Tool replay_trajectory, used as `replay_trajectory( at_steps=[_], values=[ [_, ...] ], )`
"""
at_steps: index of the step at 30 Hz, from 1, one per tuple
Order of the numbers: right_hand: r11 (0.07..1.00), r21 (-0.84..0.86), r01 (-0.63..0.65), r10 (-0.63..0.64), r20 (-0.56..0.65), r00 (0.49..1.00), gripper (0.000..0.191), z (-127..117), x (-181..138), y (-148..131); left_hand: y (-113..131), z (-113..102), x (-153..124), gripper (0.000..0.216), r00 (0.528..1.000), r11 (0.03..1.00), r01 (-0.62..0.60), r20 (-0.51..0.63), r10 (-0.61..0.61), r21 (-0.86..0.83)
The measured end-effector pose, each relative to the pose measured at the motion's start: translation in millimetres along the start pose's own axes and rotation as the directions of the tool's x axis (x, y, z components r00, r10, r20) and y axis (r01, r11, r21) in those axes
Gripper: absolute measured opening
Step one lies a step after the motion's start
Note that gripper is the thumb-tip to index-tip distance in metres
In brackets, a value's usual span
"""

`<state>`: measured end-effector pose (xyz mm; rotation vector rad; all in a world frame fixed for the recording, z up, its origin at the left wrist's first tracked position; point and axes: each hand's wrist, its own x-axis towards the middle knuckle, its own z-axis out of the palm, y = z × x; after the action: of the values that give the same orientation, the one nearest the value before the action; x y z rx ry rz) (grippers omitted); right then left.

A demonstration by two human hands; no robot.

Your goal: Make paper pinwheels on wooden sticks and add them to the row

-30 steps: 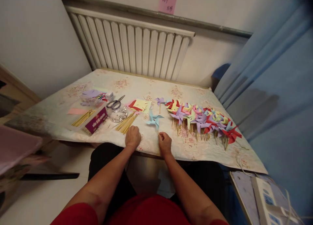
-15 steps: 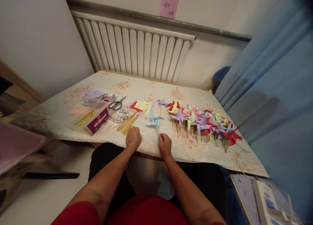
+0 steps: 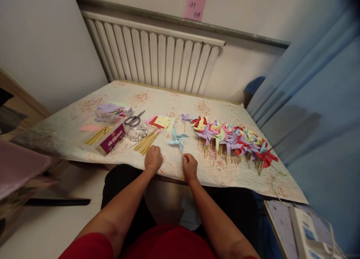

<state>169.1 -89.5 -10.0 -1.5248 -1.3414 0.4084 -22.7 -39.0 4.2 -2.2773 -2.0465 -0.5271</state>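
Observation:
Between the thumb and fingers of my right hand (image 3: 190, 166) is the stick of a light blue paper pinwheel (image 3: 178, 139). Its four-bladed head lies just beyond the fingers, over the tablecloth. My left hand (image 3: 153, 157) rests as a loose fist at the table's front edge, with nothing seen in it; its curled fingertips are hidden. Just beyond that fist lies a fan of thin wooden sticks (image 3: 146, 142). Stacked paper squares (image 3: 163, 122) in yellow, red and pink sit behind the sticks. A lone purple pinwheel (image 3: 185, 118) lies farther back.
Many coloured pinwheels (image 3: 232, 142) crowd the table's right side. Scissors (image 3: 134, 119), a clear dish of small metallic pieces (image 3: 137, 132), a purple box (image 3: 112, 139) and more sticks (image 3: 98, 135) are at left. A radiator (image 3: 157, 56) stands behind; a power strip (image 3: 306, 229) lies lower right.
Almost nothing differs. Both hands keep their places, and the light blue pinwheel stays in the right hand with its head turned very slightly.

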Motion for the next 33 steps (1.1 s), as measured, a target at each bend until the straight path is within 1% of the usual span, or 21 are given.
replay_trajectory(
  at_steps=[9,25,33],
  values=[
    [1.0,0.008,-0.006,0.006,0.001,1.0,0.02,-0.5,-0.4,-0.8,-1.1,1.7,0.0,0.018,1.0,1.0,0.001,0.001,-0.001,-0.029],
    [1.0,0.01,-0.008,0.008,-0.006,1.0,0.019,-1.2,-0.1,-0.7,-2.6,6.1,0.6,0.015,0.999,1.0,-0.021,-0.035,0.021,0.008],
    [1.0,0.014,-0.008,0.008,-0.004,1.0,0.018,-1.2,0.2,-1.0,-1.8,5.0,0.2,0.014,0.999,1.0,-0.008,-0.034,0.007,-0.023]
  ],
)
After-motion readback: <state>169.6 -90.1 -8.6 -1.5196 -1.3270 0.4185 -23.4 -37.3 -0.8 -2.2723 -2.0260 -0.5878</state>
